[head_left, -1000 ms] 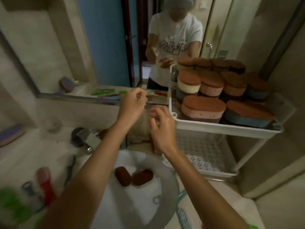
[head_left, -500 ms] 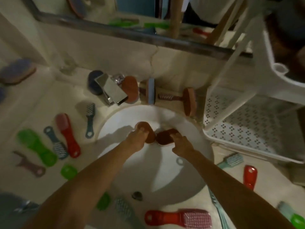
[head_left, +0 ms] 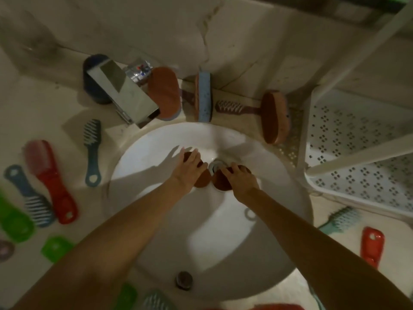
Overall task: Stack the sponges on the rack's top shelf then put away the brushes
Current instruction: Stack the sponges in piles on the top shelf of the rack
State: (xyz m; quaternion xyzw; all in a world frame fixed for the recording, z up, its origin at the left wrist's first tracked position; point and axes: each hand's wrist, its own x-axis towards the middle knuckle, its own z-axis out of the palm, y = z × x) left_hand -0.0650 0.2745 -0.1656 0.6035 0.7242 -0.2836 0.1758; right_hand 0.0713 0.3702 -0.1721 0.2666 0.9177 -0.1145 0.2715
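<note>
Two brown oval sponges lie in the white sink [head_left: 161, 220] beside the drain. My left hand [head_left: 190, 167] closes over the left sponge [head_left: 202, 180], and my right hand [head_left: 240, 177] grips the right sponge [head_left: 220, 182]. Three more sponges lean on the ledge behind the basin: a brown one [head_left: 165, 92] by the tap, a blue-backed one [head_left: 202, 97] and a brown one [head_left: 273, 117] near the rack. Brushes lie around the basin: a red brush [head_left: 51, 180], a blue brush [head_left: 91, 151], a dark brush [head_left: 232, 107], a teal brush [head_left: 339, 219].
The white perforated rack shelf [head_left: 357, 153] stands at the right; its top shelf is out of view. A chrome tap [head_left: 125, 95] juts over the basin's back edge. Green brushes [head_left: 13, 222] and another red brush [head_left: 372, 247] lie on the counter.
The view swung down from the rack's top shelf to the sink. Both hands dropped from in front of the mirror into the basin and closed on the two sponges.
</note>
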